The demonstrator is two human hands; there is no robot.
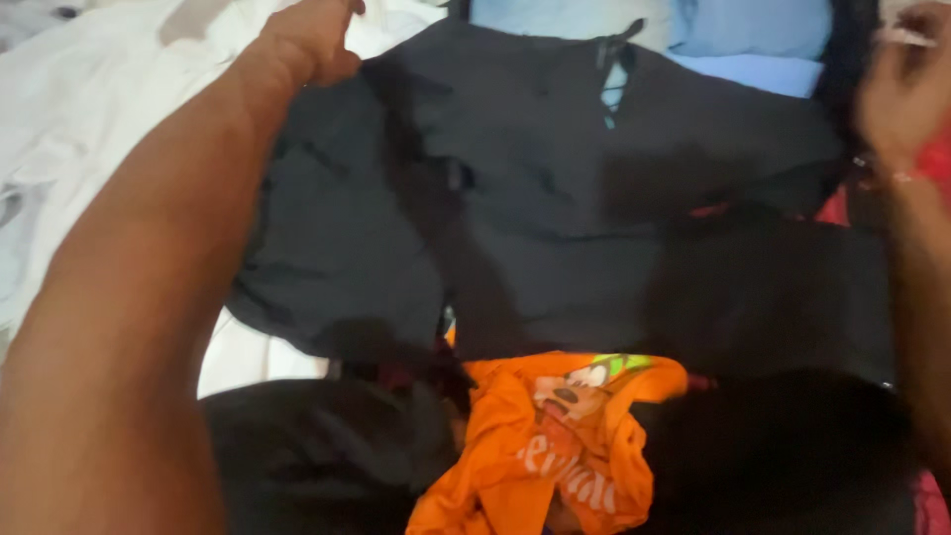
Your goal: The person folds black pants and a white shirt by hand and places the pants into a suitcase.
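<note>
Hands: L (309,40) gripping dark garment (555,198) edge | R (906,89) blurred, grip unclear | orange shirt (555,446) below

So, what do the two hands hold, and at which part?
The left hand grips the dark garment at its upper left edge. The right hand is at its right edge, but blur hides whether it grips.

No packages, labels, signs or screens in view
</note>
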